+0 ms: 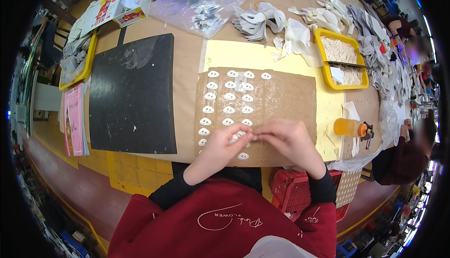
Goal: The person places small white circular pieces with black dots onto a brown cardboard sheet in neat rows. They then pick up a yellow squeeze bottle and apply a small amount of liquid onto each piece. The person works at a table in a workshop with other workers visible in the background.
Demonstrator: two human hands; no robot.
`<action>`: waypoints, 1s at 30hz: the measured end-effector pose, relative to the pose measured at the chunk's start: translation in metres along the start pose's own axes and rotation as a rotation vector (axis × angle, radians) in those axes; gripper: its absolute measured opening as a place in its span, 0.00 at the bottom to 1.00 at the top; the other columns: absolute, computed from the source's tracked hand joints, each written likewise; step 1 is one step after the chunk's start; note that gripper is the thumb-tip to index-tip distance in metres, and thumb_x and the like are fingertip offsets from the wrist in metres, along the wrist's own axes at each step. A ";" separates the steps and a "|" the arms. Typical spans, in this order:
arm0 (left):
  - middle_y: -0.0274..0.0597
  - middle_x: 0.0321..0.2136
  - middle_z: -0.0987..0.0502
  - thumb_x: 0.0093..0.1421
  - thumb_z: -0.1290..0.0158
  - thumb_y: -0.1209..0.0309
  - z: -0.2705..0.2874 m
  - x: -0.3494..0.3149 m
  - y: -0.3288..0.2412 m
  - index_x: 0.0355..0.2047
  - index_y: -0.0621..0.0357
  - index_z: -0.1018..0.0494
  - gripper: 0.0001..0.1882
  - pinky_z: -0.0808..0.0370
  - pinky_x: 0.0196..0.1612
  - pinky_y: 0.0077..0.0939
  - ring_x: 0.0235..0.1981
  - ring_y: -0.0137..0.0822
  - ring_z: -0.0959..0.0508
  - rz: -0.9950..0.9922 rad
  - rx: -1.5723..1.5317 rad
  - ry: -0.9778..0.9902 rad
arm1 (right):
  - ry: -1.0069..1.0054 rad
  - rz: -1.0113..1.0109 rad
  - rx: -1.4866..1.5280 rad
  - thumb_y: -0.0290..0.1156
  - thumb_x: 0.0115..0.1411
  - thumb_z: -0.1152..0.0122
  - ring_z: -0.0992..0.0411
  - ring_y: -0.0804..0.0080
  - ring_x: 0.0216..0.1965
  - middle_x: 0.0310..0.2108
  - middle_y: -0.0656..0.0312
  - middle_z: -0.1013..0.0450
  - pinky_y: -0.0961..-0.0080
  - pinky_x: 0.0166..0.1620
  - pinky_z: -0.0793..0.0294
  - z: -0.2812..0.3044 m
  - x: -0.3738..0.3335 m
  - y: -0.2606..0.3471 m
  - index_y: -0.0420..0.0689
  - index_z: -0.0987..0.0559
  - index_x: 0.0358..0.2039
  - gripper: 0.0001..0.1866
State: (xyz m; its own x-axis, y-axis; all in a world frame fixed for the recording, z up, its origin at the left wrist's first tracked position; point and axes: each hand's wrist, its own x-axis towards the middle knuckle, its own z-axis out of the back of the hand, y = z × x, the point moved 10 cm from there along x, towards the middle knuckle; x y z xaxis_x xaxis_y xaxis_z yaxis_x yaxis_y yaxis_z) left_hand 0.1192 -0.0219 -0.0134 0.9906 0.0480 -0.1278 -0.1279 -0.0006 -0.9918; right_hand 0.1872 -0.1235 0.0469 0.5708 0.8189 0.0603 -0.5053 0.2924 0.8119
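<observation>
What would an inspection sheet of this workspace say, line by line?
Surface: brown-topped table; brown rectangular cardboard sheet over yellow flat sheet.
Job's things: small white rounded pieces with dark spots, in rows on the cardboard.
Clutter: black rectangular board, orange translucent bottle, yellow plastic tray of pale pieces.
Hands: left hand holds white pieces; right hand meets its fingertips, grip unclear.
Cables: nothing seen.
Surroundings: red plastic crate below table edge; another person at right.

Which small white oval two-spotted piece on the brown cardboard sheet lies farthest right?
The white oval piece at the top row's right end; the others visible there form three columns to its left.
</observation>
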 end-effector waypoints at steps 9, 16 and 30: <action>0.35 0.31 0.26 0.71 0.57 0.68 0.008 -0.009 0.017 0.54 0.61 0.33 0.15 0.42 0.25 0.11 0.20 0.18 0.39 0.322 -0.587 -0.026 | -0.330 -0.311 0.117 0.23 0.57 0.38 0.29 0.78 0.26 0.29 0.62 0.22 0.80 0.32 0.31 0.035 0.042 -0.098 0.38 0.17 0.37 0.08; 0.35 0.27 0.25 0.69 0.51 0.70 0.005 -0.008 0.030 0.41 0.59 0.30 0.06 0.42 0.24 0.11 0.20 0.17 0.38 0.313 -0.551 -0.006 | -0.358 -0.198 -0.047 0.24 0.54 0.36 0.27 0.65 0.31 0.30 0.57 0.23 0.72 0.36 0.28 0.029 0.045 -0.096 0.41 0.16 0.33 0.06; 0.30 0.25 0.29 0.67 0.49 0.71 0.006 -0.005 0.029 0.38 0.60 0.29 0.05 0.42 0.24 0.11 0.21 0.16 0.38 0.289 -0.539 -0.084 | -0.126 -0.058 0.112 0.25 0.57 0.36 0.29 0.75 0.32 0.32 0.62 0.25 0.79 0.35 0.32 0.001 0.023 -0.016 0.39 0.18 0.35 0.06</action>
State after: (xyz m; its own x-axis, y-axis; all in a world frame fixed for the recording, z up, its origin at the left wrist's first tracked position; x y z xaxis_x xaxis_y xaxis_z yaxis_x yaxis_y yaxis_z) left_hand 0.1101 -0.0160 -0.0418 0.9095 0.0493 -0.4127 -0.3268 -0.5288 -0.7833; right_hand 0.2095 -0.1095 0.0355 0.6771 0.7317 0.0784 -0.3983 0.2747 0.8751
